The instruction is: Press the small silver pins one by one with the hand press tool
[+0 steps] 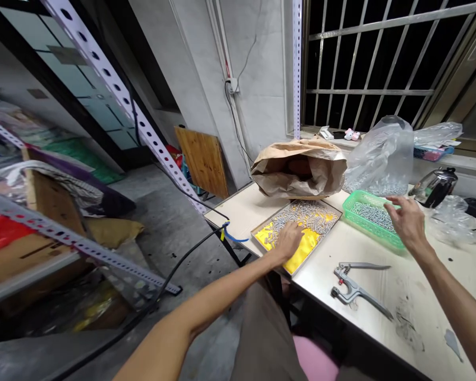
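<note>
My left hand (289, 241) is low over a shallow tray (319, 244) lined with bright yellow material (302, 255). Its fingers are curled among many small silvery metal pieces (307, 211), and anything between the fingertips is hidden. Above the right end of a green plastic basket (375, 237) hovers my right hand (409, 222), thumb and fingers apart with nothing seen in them. Similar small metal pieces (371, 214) fill that basket. Grey hand pliers (355, 291) with spread handles lie on the table in front of the basket.
Behind the tray stands an open brown paper bag (301, 172). A clear plastic bag (384, 153) with metal pieces and a shiny kettle (436, 185) are at the back of the table (333, 323). A black cable (190, 246) crosses near the left edge, beside a perforated metal post (143, 124).
</note>
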A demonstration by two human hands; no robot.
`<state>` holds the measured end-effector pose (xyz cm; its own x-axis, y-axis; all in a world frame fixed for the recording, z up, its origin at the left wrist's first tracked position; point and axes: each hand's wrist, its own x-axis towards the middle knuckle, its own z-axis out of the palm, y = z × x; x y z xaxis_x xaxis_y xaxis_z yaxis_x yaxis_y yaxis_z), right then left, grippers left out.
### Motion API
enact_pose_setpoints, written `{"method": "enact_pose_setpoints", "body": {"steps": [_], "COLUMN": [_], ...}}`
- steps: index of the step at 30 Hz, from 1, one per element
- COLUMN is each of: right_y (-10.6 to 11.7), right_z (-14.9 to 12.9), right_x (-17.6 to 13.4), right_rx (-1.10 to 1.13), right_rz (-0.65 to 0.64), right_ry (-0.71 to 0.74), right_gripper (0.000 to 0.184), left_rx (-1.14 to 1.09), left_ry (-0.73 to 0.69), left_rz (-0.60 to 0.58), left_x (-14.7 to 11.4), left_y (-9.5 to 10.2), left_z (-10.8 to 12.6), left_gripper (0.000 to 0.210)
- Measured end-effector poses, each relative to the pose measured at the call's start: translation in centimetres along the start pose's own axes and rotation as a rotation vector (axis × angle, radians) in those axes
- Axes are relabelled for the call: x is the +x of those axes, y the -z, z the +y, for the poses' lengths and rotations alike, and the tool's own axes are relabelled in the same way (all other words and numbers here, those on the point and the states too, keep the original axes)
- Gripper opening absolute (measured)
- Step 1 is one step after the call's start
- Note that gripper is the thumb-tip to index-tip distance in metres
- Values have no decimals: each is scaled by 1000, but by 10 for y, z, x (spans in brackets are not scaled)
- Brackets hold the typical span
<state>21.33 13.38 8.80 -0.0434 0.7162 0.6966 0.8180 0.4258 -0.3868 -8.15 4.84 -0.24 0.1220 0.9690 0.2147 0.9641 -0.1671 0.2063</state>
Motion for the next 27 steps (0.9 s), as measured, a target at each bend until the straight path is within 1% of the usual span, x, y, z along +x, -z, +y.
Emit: {"method": "enact_pose_setpoints", "body": {"steps": [2,4,6,8,10,13,15,16,17,19,21,22,24,27], "right_y": [-5,-8,-7,-3,0,-6,-20,-29,-39,-59,-77,-84,-93,-98], "right_z": [14,14,2,-18,-40,-70,-88,-98,-107,-125,-140,-146,-154,-157], "right_x": [-10,-35,-67,-95,-111,-115,-110,-107,-106,-105,-107,-109,-112,-115], "right_rx": [-78,-51,41,136,225,387,528,602,670,774,822,830,823,796], "right_rz": [-67,-130,-183,-248,-310,-401,-481,-526,-565,-607,-600,-582,-542,-499], "right_ry": [-60,-43,11,49,58,-7,-121,-190,-258,-352,-366,-351,-307,-239], "right_gripper": [38,43,45,42,36,29,26,26,26,27,28,28,25,22], "left_rx": [3,-40,-145,-255,-321,-398,-457,-539,-666,-1011,-1331,-1425,-1537,-1621], "left_ry": [56,75,85,91,111,165,197,224,266,377,470,482,471,452], "left_rz": [-52,-87,-79,-61,-56,-64,-79,-86,-89,-89,-93,-101,-120,-156], "left_x": [12,19,22,24,26,26,22,18,13,2,-7,-12,-18,-24], "left_y": [-1,-6,-12,-16,-16,-12,-9,-8,-6,-2,4,8,15,23], "left_z": [-16,-26,-32,-37,-40,-43,-41,-39,-37,-32,-26,-23,-20,-19], "left_gripper": [16,12,10,12,16,19,22,24,25,28,35,38,44,49]}}
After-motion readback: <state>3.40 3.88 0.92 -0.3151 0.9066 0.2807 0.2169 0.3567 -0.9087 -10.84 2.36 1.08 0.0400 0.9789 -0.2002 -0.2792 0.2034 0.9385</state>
